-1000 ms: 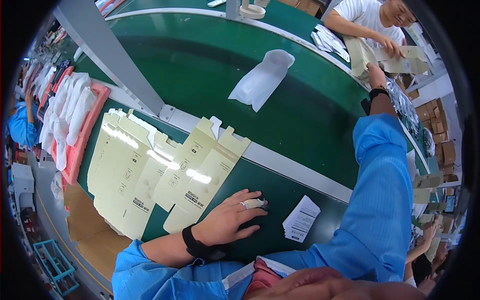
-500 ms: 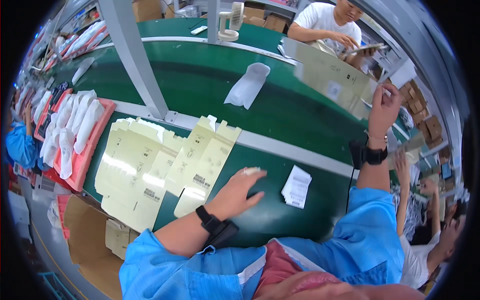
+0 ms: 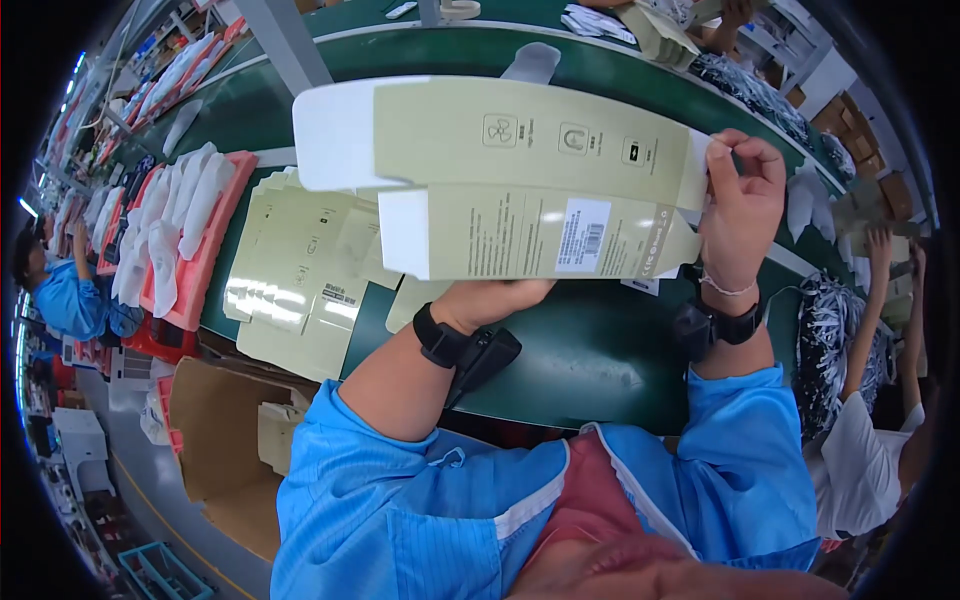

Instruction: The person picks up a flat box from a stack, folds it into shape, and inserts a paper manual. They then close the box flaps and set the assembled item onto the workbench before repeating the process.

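Observation:
A flat, unfolded pale green carton (image 3: pixel 420 130) with a white label stretches in front of me above the table. Pinched at its right end, the carton is in my right hand (image 3: pixel 745 205), thumb and fingers closed on the edge. My left hand (image 3: pixel 490 303) is at the lower edge of the carton, its fingers hidden behind the card. To the left, a fanned stack of similar flat cartons (image 3: pixel 285 265) lies on the green table (image 3: pixel 540 365). A corner of a white printed sheet (image 3: pixel 642 287) shows below the carton.
Pink trays (image 3: pixel 222 205) with white-wrapped items stand at the left, beside a co-worker in blue (image 3: pixel 65 300). An open cardboard box (image 3: pixel 215 410) is below the table's left end. A grey post (image 3: pixel 285 45) rises beyond. Another person's arms (image 3: pixel 875 310) reach in at the right.
My right hand has brought the carton from the far right to in front of me. My left hand, open over the table before, is now under its lower edge. The view has shifted.

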`<action>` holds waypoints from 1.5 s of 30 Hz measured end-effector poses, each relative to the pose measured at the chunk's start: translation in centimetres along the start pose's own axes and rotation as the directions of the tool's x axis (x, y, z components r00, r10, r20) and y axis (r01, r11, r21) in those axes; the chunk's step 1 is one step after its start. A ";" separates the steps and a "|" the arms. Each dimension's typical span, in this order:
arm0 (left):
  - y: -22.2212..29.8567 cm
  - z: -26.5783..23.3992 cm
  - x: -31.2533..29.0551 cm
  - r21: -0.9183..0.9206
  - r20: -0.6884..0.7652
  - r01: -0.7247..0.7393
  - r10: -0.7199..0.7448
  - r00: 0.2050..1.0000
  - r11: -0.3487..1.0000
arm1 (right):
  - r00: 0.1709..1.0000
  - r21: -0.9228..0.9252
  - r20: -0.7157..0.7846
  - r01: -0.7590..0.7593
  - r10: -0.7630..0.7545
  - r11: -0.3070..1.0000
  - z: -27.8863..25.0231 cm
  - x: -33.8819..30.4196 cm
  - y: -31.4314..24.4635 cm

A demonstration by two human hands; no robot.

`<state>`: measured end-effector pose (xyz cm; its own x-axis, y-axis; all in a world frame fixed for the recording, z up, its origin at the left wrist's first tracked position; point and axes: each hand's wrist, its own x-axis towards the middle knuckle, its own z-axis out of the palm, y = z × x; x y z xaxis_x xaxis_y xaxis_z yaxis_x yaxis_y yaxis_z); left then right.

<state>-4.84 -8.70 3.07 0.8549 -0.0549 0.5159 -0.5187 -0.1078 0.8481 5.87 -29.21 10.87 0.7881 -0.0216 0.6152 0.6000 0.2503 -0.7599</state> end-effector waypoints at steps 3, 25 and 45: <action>0.4 0.7 0.3 -0.309 0.024 -0.026 0.035 0.999 0.951 | 1.000 -0.019 0.005 0.013 -0.013 1.000 0.1 0.0 0.2; 0.6 0.3 0.4 -0.458 -0.192 -0.069 -0.023 0.981 0.886 | 0.996 0.104 0.078 -0.056 0.048 0.993 0.4 -0.6 1.1; -1.5 1.1 1.8 -0.389 -0.081 0.320 -0.378 0.922 0.864 | 0.992 -0.438 0.109 0.102 -0.059 0.893 -2.9 1.7 2.9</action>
<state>-2.52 -9.71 2.61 0.9839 0.0703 0.1646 -0.1777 0.2750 0.9449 9.35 -31.30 9.11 0.7314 0.0697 0.6784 0.6763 -0.2026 -0.7082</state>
